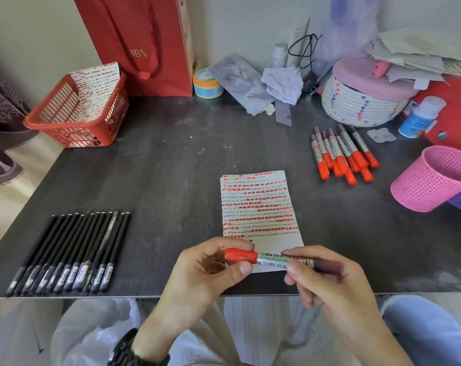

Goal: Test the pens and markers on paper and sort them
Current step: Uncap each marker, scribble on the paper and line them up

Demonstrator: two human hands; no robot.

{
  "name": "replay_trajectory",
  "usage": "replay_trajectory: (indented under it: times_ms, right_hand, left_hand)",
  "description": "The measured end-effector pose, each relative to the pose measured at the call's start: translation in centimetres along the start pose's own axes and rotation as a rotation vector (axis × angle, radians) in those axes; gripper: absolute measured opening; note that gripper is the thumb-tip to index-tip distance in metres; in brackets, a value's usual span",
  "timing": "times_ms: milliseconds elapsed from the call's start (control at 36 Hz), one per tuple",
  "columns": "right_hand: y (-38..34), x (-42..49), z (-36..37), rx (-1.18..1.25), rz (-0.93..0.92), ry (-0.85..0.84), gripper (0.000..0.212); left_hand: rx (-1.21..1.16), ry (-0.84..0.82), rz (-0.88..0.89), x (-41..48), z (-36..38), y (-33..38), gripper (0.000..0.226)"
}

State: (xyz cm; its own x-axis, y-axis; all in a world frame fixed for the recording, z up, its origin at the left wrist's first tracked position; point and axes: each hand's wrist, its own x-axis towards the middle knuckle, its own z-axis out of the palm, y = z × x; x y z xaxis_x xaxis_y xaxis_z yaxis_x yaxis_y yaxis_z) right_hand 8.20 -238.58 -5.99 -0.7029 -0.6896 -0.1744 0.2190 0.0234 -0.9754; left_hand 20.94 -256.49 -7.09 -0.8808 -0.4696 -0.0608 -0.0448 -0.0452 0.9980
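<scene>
My left hand (pixel 205 273) pinches the red cap (pixel 241 255) of a marker (pixel 272 261) between thumb and curled fingers. My right hand (pixel 327 281) grips the grey labelled barrel between thumb and fingertips. The marker lies level between both hands, above the near edge of the test paper (pixel 261 207), cap seated on the barrel.

Handling, as judged: the marker is light, rigid plastic. The glossy label is probably slick, so grip the barrel mid-length with opposed pads. The cap looks friction-fitted; pull it straight along the axis (twisting risks a slip and ink on skin).

The paper is thin, unweighted and already filled with rows of red marks. It will likely slide under a stroke unless pinned.

Beyond it, a group of red-capped markers (pixel 342 154) lies to the right, near a pink mesh cup (pixel 432 178). A row of black pens (pixel 68 252) lies to the left on the dark table (pixel 171 154). A red basket (pixel 76 114) stands at the far left
</scene>
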Motion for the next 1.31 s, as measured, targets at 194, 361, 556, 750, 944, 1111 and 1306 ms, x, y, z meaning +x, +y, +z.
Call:
replay_trajectory:
  times_ms: [194, 361, 556, 750, 944, 1111, 1306]
  right_hand:
    - [0.1, -0.5, 0.1, -0.109, -0.053, -0.056, 0.048]
    - [2.0, -1.3, 1.9, -0.412, -0.318, 0.166, 0.034]
    - [1.7, -1.5, 2.3, -0.366, -0.204, 0.089, 0.028]
    - [1.5, -2.0, 3.5, -0.301, -0.061, 0.077, 0.023]
    - [2.7, -3.1, 5.4, -0.166, -0.112, 0.217, 0.016]
    - [3.2, -2.1, 5.9, -0.137, -0.131, 0.18, 0.012]
    - [2.6, -0.9, 6.7, -0.114, -0.133, 0.153, 0.015]
  left_hand:
    - [-0.212, -0.036, 0.03, 0.3, -0.5, 0.0, 0.032]
    - [-0.257, 0.07, 0.021, 0.7, 0.0, -1.0, 0.035]
    - [-0.259, -0.003, 0.023, 0.8, -0.5, -1.4, 0.03]
    - [-0.2, -0.017, 0.018, 1.5, -0.6, -1.3, 0.025]
    - [-0.101, -0.077, 0.012, 1.5, -0.5, -1.3, 0.02]
    - [-0.069, -0.059, 0.027, 2.2, -0.7, -0.6, 0.024]
    - [-0.2, -0.086, 0.058, 3.5, -1.3, 1.1, 0.053]
